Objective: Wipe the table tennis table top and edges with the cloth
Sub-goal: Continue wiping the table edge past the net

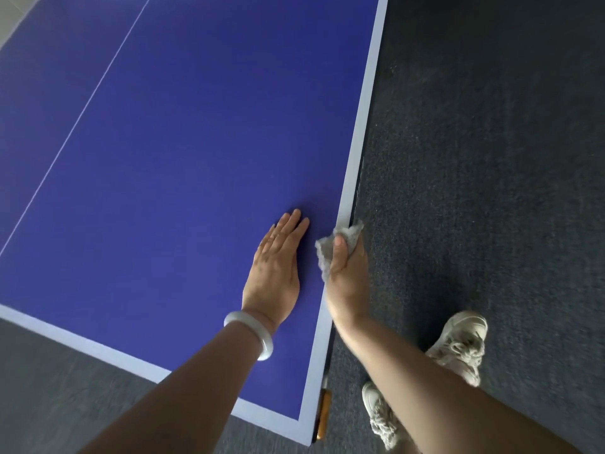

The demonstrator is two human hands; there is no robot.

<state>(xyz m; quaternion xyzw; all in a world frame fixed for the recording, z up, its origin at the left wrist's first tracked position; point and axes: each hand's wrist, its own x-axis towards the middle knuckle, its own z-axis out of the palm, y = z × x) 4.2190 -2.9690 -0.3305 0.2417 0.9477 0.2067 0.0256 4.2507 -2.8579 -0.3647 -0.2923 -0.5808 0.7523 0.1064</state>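
Left hand (276,262) is lying flat, fingers straight, on the blue desk (183,152) near its right edge. Right hand (345,270) is gripping the bunched grey cloth (327,253), pressing it against that white edge.

Blue table (180,158), left hand (278,270) flat atop
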